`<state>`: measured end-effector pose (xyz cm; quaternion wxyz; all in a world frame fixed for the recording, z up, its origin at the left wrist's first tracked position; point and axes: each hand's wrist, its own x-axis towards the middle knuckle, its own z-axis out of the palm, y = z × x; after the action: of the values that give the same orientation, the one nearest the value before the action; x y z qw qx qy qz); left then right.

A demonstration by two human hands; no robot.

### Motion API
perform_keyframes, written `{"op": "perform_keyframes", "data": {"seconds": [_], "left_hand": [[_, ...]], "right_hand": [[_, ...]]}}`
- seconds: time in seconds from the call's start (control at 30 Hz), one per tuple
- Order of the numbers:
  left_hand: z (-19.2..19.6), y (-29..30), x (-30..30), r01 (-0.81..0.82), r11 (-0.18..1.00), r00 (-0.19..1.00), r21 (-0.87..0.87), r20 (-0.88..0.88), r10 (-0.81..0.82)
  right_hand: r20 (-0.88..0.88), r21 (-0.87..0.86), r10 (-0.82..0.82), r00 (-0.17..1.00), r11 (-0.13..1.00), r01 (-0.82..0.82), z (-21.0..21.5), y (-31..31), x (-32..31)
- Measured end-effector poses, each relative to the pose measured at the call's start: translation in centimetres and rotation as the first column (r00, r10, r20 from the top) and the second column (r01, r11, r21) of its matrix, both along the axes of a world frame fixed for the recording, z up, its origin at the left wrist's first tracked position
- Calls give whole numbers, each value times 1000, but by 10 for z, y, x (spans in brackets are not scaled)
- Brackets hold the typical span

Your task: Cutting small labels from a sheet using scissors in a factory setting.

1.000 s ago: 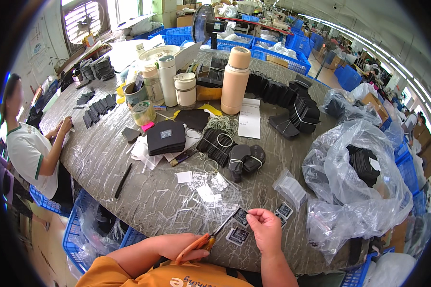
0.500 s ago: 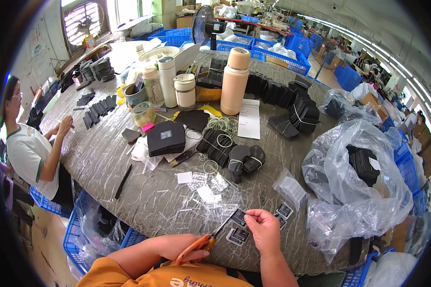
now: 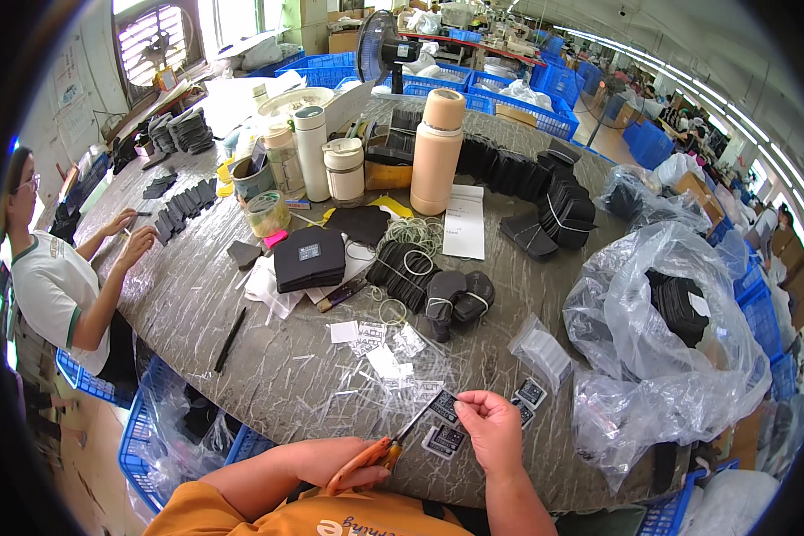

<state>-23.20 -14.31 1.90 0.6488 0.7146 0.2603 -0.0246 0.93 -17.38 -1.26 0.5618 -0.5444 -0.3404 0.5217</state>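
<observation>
Orange-handled scissors (image 3: 364, 466) are gripped in my left hand (image 3: 335, 460), with the blades pointing up and to the right. The blades meet the left edge of a black square label with pale print (image 3: 443, 406). My right hand (image 3: 493, 431) pinches that label at its right edge between thumb and fingertips. Just below it on the table lie more black labels (image 3: 442, 441), and others (image 3: 531, 392) rest to the right of my right hand. Beyond the blades spreads a heap of clear plastic offcuts (image 3: 393, 386) with white printed pieces.
A clear bag (image 3: 542, 352) lies beyond my right hand; a big plastic bag (image 3: 661, 384) with black pieces stands at right. Stacked black pads (image 3: 310, 259), tied black bundles (image 3: 406, 275) and a peach bottle (image 3: 438, 156) stand farther back. A co-worker (image 3: 58, 277) sits at left.
My hands, the scissors and the label look almost the same. At left, the co-worker's hands have moved apart and toward the row of dark pieces.
</observation>
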Motion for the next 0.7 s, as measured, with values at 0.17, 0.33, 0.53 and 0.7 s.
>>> {"op": "perform_keyframes", "data": {"seconds": [0.17, 0.33, 0.53, 0.7], "left_hand": [[-3, 1, -1, 31, 1000, 999, -4, 9, -31], [-2, -2, 0, -14, 999, 998, -48, 62, 17], [3, -4, 2, -55, 989, 998, -137, 23, 58], [10, -7, 4, -225, 943, 974, -246, -15, 228]], "right_hand": [[5, 10, -2, 1000, 1000, 2, -2, 0, 0], [8, 6, -1, 1000, 1000, 1, -3, 1, 0], [-17, 2, -10, 1000, 1000, 10, -2, 0, 1], [23, 6, -12, 1000, 1000, 12, 0, -5, 6]]}}
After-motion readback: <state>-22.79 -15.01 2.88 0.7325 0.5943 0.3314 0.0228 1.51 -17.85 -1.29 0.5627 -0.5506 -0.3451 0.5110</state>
